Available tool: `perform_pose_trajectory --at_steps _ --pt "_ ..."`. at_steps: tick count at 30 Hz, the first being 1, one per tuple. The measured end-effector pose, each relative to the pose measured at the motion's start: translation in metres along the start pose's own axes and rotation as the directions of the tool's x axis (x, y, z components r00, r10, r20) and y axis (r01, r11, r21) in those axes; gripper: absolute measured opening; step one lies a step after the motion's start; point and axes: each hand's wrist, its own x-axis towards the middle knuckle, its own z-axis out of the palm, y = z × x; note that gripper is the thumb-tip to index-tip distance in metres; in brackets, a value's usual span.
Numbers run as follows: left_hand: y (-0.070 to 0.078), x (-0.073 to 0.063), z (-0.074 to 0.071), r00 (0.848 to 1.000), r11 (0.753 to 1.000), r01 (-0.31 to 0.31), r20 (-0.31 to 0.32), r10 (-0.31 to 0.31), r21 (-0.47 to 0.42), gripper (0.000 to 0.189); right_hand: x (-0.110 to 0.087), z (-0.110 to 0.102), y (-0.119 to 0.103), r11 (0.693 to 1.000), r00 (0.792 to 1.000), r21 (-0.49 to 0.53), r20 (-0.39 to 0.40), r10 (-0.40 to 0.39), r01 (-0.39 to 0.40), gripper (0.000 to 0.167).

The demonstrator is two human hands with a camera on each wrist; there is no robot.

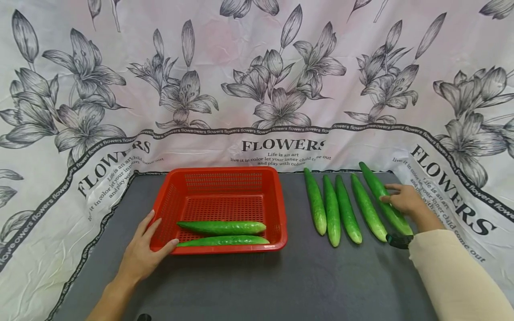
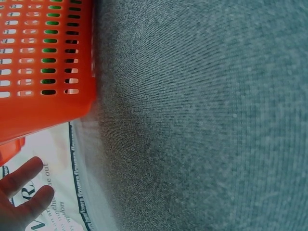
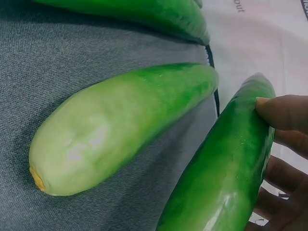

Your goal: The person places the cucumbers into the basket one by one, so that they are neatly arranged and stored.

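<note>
Two cucumbers [image 1: 225, 228] lie crosswise inside a red plastic basket [image 1: 220, 248], near its front wall. My left hand [image 1: 138, 254] is at the basket's front left corner, fingers spread along the left side and thumb by the front rim. In the left wrist view, two fingers [image 2: 30, 198] extend beside the basket [image 2: 45, 108], nearly straight. At the far right, my right hand [image 1: 405, 200] holds the rightmost cucumber [image 1: 375, 180]. The right wrist view shows the thumb on that cucumber [image 3: 219, 168] and the other fingers along its far side.
Several more cucumbers [image 1: 331, 209] lie side by side on the grey tabletop [image 1: 257, 285], between the basket and my right hand. A flower-printed cloth [image 1: 277, 107] hangs behind the table and along both sides. A small black object [image 1: 143, 317] shows at the bottom edge.
</note>
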Motion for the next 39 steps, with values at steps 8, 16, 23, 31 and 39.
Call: perform_pose_trajectory --at_steps 8,16,23,31,39 --pt "0.0 0.0 0.001 1.0 1.0 -0.005 -0.004 0.005 0.003 0.074 -0.011 -0.002 -0.008 0.998 0.998 -0.027 0.029 -0.047 0.048 0.071" --pt "0.001 -0.001 0.0 1.0 1.0 -0.002 -0.007 0.002 0.0 0.073 -0.018 -0.006 -0.016 0.995 0.994 -0.04 0.064 -0.094 0.097 0.071" --pt "-0.001 0.0 0.0 1.0 1.0 -0.013 -0.019 0.013 0.005 0.073 -0.026 -0.008 -0.031 0.988 0.985 -0.025 0.085 -0.15 0.153 0.072" --pt "-0.001 0.001 0.0 1.0 1.0 -0.009 -0.017 0.009 0.006 0.073 -0.034 -0.006 -0.053 0.967 0.965 -0.03 0.077 -0.249 0.252 0.065" --pt "0.001 0.0 -0.001 1.0 1.0 0.0 -0.004 0.0 0.001 0.074 -0.048 -0.007 -0.08 0.938 0.934 -0.006 0.096 -0.344 0.346 0.06"
